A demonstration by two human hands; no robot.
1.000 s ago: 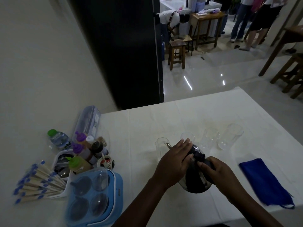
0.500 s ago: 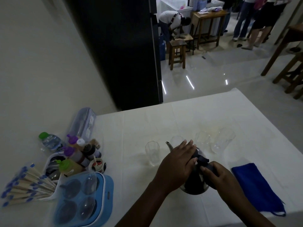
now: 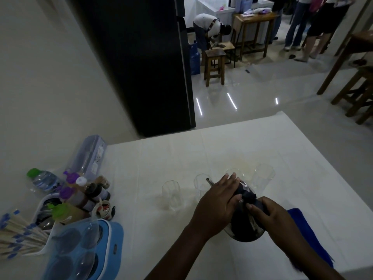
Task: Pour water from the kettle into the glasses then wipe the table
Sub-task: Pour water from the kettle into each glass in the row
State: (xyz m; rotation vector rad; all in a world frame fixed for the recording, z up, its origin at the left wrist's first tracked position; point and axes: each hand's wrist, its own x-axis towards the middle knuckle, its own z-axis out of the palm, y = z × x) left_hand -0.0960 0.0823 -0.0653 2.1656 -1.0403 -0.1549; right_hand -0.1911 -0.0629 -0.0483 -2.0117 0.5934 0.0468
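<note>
So left hand (image 3: 219,205) lies flat on the kettle (image 3: 245,223) lid, right hand (image 3: 276,223) gripping its handle, glasses (image 3: 171,194) just beyond.

Four glasses (image 3: 171,194) crowd kettle (image 3: 245,227) spout; condiment clutter (image 3: 80,197) left; far table (image 3: 161,154) open

Left hand (image 3: 217,206) lies flat on the kettle (image 3: 245,229) lid; right hand (image 3: 276,223) grips its handle. Four glasses (image 3: 171,195) stand behind on the desk (image 3: 153,158).
</note>
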